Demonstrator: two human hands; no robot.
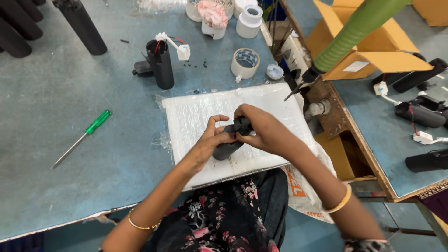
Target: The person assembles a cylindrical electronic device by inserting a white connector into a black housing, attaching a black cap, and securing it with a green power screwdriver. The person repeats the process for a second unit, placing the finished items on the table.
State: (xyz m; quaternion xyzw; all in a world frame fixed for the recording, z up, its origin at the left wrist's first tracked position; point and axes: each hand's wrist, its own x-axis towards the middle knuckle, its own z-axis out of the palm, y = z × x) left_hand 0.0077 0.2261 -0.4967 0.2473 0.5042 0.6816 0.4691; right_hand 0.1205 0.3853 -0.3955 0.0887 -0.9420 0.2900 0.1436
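Gripping black cylindrical part (229, 148) with both hands, left hand (208, 142), right hand (266, 133), over white foam pad (196, 116) on worn blue bench (56, 116); green screwdriver (86, 135) left, tape roll (245, 63) behind.

Two tape rolls (245, 63) (248, 21), one green screwdriver (82, 137), one white pad (233, 130).

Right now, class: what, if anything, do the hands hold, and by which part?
Both hold one black cylindrical part over the white pad. The left hand grips its body; the right hand grips its upper end.
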